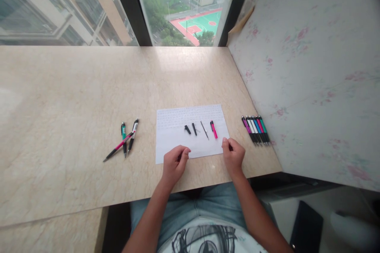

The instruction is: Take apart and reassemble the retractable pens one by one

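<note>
My left hand (175, 163) rests as a loose fist on the lower edge of a sheet of paper (172, 138) with lines of writing. My right hand (234, 155), also curled closed, lies at the paper's lower right corner. I see nothing in either hand. Pen parts are laid out between and above them on the sheet: a short black piece (187, 129), a black tapered grip (194, 129), a thin ink refill (204, 130) and a pink pen barrel (214, 129) with a black clip. A faint thin part beside the grip is too small to name.
Left of the paper, a pink pen (118, 146) lies across a green pen (124, 138) and a white pen (133, 136). Several pens (255, 130) stand in a row at right, near the papered wall (311, 79). The marble-patterned tabletop (74, 106) runs back to windows.
</note>
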`<move>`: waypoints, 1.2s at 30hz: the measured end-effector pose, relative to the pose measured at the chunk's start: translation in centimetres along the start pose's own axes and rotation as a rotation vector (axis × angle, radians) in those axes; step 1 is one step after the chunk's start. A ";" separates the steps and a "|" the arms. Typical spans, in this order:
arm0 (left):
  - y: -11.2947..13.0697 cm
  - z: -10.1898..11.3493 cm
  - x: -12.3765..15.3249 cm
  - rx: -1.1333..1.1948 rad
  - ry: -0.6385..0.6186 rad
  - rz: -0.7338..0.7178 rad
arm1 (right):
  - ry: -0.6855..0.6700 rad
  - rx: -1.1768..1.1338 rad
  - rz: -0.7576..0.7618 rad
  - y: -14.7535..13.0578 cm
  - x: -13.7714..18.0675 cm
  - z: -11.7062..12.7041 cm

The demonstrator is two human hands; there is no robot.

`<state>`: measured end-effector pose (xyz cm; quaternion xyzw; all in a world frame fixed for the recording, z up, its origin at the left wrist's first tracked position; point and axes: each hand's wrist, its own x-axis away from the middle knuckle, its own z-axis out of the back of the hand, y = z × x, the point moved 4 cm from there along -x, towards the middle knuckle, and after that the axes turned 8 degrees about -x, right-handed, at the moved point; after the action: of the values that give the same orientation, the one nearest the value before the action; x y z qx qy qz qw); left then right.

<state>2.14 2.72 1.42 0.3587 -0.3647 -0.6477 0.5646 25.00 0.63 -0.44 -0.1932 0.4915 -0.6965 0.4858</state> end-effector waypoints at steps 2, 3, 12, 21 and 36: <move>-0.1 0.0 -0.1 -0.026 0.008 -0.004 | 0.004 0.001 -0.002 0.0 0.0 0.0; -0.2 0.0 -0.1 -0.040 0.014 -0.003 | 0.009 0.000 -0.001 0.1 0.0 0.0; -0.8 -0.1 0.0 -0.103 0.055 -0.002 | -0.007 -0.001 0.047 -0.1 -0.3 -0.3; -0.8 -0.6 -0.1 -0.135 0.029 -0.012 | -0.037 0.026 0.016 -0.5 -0.6 -0.3; -1.0 -0.9 -0.1 -0.141 0.016 0.003 | -0.005 0.022 0.008 0.0 -0.5 0.1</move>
<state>2.47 2.82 0.12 0.3229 -0.3141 -0.6680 0.5924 25.35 1.01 -0.30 -0.1878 0.4835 -0.6994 0.4917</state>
